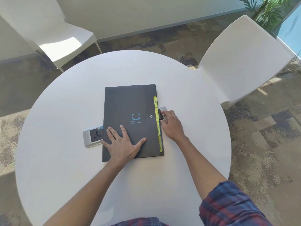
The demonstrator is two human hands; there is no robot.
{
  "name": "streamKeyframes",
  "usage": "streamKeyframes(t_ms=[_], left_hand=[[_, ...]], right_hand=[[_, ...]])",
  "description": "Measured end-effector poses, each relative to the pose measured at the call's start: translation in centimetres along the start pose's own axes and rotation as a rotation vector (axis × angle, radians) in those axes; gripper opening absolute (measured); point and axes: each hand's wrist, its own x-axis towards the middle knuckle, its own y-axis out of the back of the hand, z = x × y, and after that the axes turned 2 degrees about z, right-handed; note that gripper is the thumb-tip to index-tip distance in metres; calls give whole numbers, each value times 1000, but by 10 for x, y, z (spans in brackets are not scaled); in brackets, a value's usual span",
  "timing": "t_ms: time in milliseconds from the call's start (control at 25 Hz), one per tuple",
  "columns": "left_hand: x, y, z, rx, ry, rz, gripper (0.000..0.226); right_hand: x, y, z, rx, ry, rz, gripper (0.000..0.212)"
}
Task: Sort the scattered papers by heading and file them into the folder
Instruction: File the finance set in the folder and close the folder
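A black folder [130, 108] with a blue smiley print lies shut on the round white table [65, 103]. Yellow index tabs [156, 101] with handwritten headings stick out along its right edge. My left hand [123, 142] lies flat on the folder's lower front cover, fingers spread. My right hand [171, 124] is at the folder's right edge and pinches the small black closure flap [162, 115] between thumb and fingers. A metal snap button [151, 116] sits on the cover just left of that flap. No loose papers are in view.
A grey power socket strip [92, 136] set in the table pokes out from under the folder's left side, and its other end [163, 109] shows on the right. White chairs stand at the back left [65, 46] and right [244, 59]. A plant [270, 10] is far right.
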Motion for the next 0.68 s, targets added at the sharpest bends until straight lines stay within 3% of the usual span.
streamKeyframes(t_ms=[120, 200, 280, 440, 560, 680], left_hand=[[4, -1, -16, -192, 78, 183, 93], [11, 3, -41, -395, 283, 256, 91], [15, 4, -62, -461, 351, 266, 88], [23, 10, -77, -682, 250, 147, 66], [25, 14, -84, -957, 282, 50, 62], [7, 9, -94, -1080, 341, -7, 52]], right_hand=[[-10, 1, -12, 46, -100, 20, 29], [-22, -6, -19, 23, -184, 49, 47], [-31, -14, -19, 81, -273, 29, 57], [-41, -22, -18, 337, -344, -29, 47], [-52, -20, -24, 398, -307, -11, 40], [-71, -18, -22, 416, -261, -20, 38]])
